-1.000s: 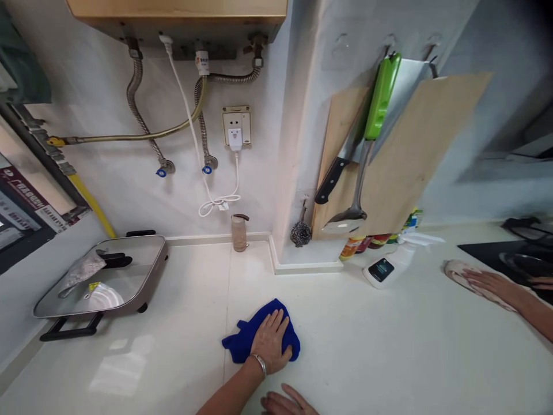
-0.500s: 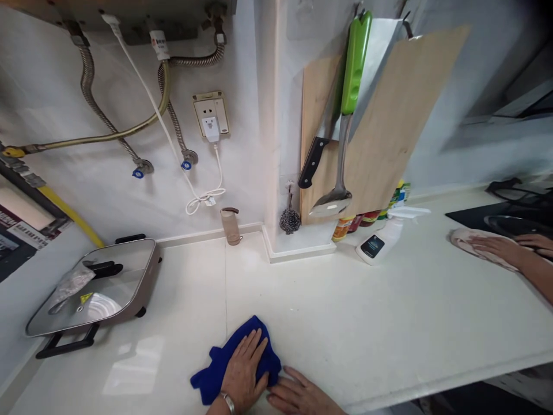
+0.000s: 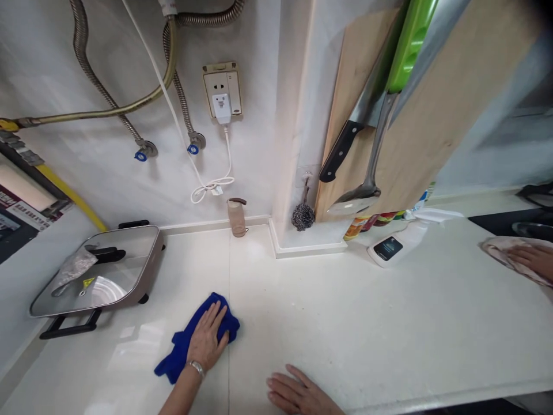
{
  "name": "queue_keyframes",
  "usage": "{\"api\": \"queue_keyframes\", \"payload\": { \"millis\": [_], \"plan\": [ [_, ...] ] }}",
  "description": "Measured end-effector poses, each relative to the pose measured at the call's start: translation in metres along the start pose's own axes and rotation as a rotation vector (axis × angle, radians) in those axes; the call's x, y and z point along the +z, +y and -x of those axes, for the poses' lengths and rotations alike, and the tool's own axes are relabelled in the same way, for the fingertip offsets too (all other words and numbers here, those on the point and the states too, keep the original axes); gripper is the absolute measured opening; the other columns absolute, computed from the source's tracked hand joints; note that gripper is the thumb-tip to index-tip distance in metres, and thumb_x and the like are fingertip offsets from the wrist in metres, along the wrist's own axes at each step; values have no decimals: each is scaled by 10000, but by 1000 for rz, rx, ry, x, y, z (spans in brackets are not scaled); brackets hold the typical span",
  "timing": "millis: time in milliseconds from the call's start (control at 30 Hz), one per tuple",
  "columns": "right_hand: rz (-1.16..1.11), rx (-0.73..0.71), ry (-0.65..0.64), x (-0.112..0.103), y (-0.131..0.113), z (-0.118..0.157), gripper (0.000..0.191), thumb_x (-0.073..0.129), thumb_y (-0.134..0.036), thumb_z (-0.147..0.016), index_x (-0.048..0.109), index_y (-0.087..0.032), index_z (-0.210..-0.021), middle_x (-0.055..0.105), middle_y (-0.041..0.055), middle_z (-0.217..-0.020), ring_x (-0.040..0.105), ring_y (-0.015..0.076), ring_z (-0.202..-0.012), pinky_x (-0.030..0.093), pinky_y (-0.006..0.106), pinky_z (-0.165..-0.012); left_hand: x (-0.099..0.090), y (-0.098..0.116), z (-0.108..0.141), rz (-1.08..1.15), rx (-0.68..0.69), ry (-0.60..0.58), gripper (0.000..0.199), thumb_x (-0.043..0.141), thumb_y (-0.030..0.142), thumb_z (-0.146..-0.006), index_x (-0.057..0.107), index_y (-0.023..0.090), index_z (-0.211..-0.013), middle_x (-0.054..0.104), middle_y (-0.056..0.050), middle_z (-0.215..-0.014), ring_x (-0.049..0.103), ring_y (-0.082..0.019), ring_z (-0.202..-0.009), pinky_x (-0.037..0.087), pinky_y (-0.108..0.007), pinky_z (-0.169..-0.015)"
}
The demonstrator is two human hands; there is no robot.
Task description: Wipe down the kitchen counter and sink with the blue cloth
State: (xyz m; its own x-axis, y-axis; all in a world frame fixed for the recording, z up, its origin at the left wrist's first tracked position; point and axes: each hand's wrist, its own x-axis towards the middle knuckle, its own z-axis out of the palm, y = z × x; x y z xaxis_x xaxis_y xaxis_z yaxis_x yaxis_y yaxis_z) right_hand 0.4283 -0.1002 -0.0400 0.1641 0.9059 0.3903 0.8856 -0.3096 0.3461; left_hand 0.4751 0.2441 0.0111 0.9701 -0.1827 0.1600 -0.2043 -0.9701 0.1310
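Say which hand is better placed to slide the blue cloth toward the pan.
The left hand, probably: it lies on the blue cloth, nearer the pan; the right hand is apart from the cloth.

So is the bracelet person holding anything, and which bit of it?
The left hand lies flat on the wider end of the blue cloth, not gripping it. The right hand seems empty.

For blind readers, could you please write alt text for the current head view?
A person's left hand lies on a blue cloth on a white counter; the right hand is off the cloth. A lidded pan sits at left.
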Motion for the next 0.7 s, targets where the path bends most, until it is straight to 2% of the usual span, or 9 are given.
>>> {"api": "queue_keyframes", "payload": {
  "millis": [200, 333, 567, 700],
  "plan": [
    [-79, 31, -32, -11, 5, -7, 444, 415, -413, -1003, 436, -273, -1424, 323, -44, -1600, 332, 139, -1436, 400, 346, -1151, 0, -50, -43, 19, -173, 39, 550, 417, 373, -926, 463, 148, -1426, 433, -148, -1537, 380, -271, -1437, 363, -505, -1203],
    [-187, 68, -49, -9, 3, -6, 442, 451, -376, -999, 424, -283, -1430, 343, -60, -1588, 288, 114, -1456, 339, 336, -1209, -3, -79, -65, 15, -280, 52, 565, 402, 401, -922, 472, 146, -1421, 427, -139, -1544, 373, -258, -1445, 326, -474, -1226],
    [-221, 89, -81, -4, -1, -1, 433, 464, -323, -997, 419, -292, -1427, 264, -67, -1618, 220, 120, -1487, 202, 363, -1270, -8, -119, -93, 19, -464, 51, 602, 336, 445, -917, 454, 161, -1436, 411, -106, -1564, 332, -227, -1467, 266, -415, -1248],
    [-311, 114, -75, -6, 0, -3, 444, 486, -297, -987, 429, -268, -1426, 276, -48, -1613, 193, 125, -1497, 165, 376, -1278, -12, -138, -103, 39, -560, 63, 626, 315, 471, -912, 455, 155, -1433, 403, -105, -1570, 317, -229, -1473, 232, -410, -1255]
  ]
}}
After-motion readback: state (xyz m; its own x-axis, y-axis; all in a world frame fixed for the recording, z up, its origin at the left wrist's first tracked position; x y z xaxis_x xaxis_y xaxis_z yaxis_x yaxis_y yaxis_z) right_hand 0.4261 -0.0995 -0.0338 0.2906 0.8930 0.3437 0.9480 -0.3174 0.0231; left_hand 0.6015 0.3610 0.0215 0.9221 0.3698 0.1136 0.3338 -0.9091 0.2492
